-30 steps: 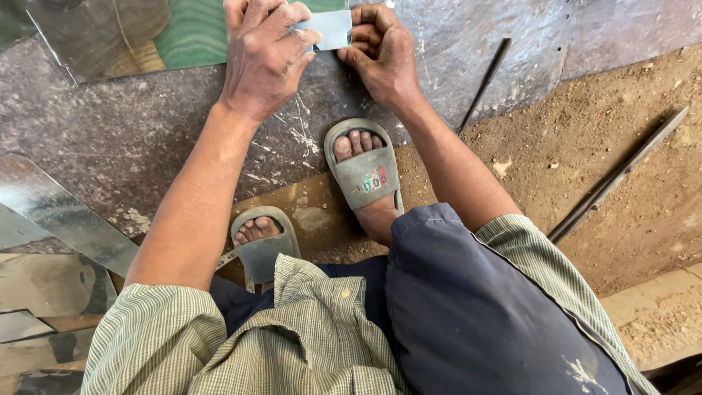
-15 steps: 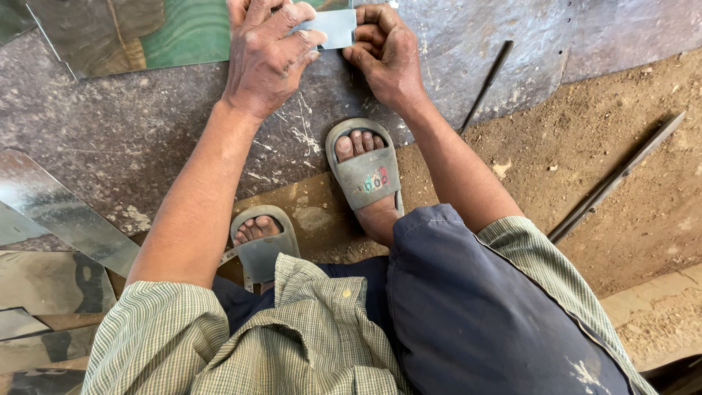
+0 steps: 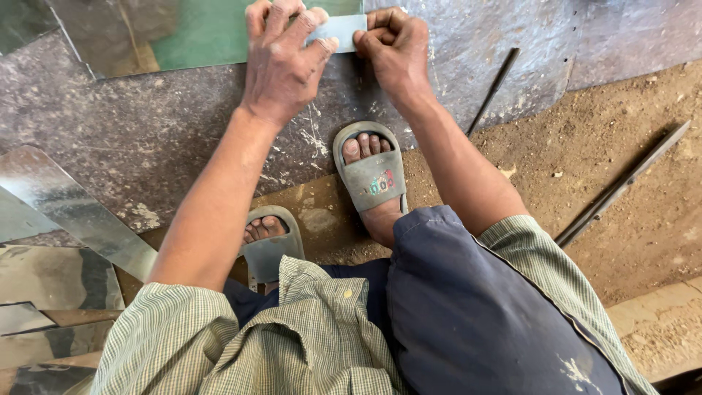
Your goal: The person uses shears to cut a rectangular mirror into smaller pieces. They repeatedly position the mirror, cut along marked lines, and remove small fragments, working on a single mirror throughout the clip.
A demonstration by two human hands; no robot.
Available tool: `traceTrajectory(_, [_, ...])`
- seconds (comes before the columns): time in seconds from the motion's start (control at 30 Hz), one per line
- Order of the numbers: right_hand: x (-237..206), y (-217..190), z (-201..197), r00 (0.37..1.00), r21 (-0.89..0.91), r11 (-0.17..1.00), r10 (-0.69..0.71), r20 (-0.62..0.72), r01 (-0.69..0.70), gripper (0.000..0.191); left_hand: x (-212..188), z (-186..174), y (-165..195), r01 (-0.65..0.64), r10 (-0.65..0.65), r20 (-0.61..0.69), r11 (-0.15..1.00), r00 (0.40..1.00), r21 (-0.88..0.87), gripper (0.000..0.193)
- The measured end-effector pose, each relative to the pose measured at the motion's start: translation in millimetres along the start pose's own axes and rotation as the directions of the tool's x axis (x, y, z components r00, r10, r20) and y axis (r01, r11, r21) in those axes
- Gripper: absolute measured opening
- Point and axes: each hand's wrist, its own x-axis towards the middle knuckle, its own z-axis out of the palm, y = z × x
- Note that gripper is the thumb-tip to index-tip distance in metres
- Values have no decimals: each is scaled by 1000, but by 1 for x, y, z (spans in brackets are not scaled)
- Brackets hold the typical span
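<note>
Both hands have barely shifted since the earlier frame; the small pale metal piece point(image 3: 338, 31) sits a touch nearer the top edge of the view, and the left fingers lie a little flatter over it.

Around the grip: a large dull grey metal sheet point(image 3: 146, 139) lies on the floor under both hands, and a shiny reflecting sheet point(image 3: 183, 36) with a green cast lies just left of the left hand. Below the hands, a foot in a grey sandal point(image 3: 373, 175) stands on the edge of the grey sheet, a second sandalled foot point(image 3: 267, 245) nearer the body. A thin dark rod point(image 3: 496, 88) lies to the right of the right hand, a longer rod point(image 3: 621, 183) well apart on the dirt floor. Cut shiny offcuts point(image 3: 66, 212) lie far left.

That small piece is a flat, light grey-blue rectangle, held between the two hands against the sheet. The left hand point(image 3: 281, 66) presses it with spread fingers, thumb at its lower edge. The right hand point(image 3: 395, 47) is curled tight, pinching its right end.
</note>
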Motion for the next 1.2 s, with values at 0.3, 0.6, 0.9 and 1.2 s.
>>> traceTrajectory(0.3, [-13,-29,-10,991,213,976,-77,112,52,10,-6,27,84,386,-503,730,-627,463,-677,30])
traceTrajectory(0.6, [-22,-36,-16,986,136,989,-80,144,60,14,-10,56,55,87,-701,479,-516,528,-852,19])
traceTrajectory(0.9, [-148,26,-117,980,-902,403,-177,86,152,32,-18,61,57,5,-721,453,-530,525,-848,21])
traceTrajectory(1.2, [-164,58,-147,987,-874,475,62,150,104,19,-16,63,60,25,-692,508,-580,513,-814,22])
